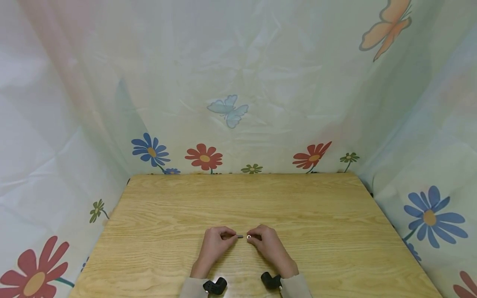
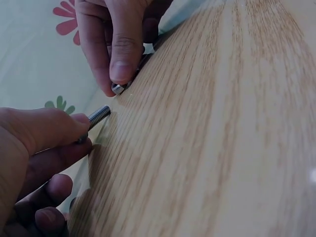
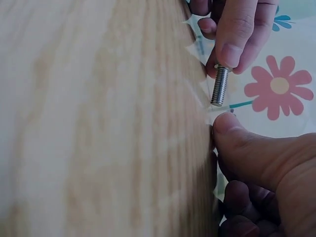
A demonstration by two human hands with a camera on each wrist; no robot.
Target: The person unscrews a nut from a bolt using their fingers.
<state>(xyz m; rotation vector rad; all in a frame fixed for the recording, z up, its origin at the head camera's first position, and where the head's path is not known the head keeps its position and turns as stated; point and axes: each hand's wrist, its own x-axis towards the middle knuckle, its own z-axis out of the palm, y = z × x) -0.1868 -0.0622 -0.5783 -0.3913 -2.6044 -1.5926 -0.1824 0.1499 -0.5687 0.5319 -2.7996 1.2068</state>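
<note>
Between left thumb and fingertips my left hand pinches the head end of a silver bolt. The bolt's threaded shank points toward the other hand. A small shiny nut is pinched by the thumb and fingertips of my right hand. Part of the nut shows under the right thumb in the left wrist view. In the right wrist view the bolt ends just short of the right thumb, which hides the nut. A small gap separates bolt and nut.
Both hands are over a light wood-grain table. Pale curtains printed with flowers and butterflies hang behind it and on both sides. Black camera mounts are worn on the wrists, at the beige sleeves.
</note>
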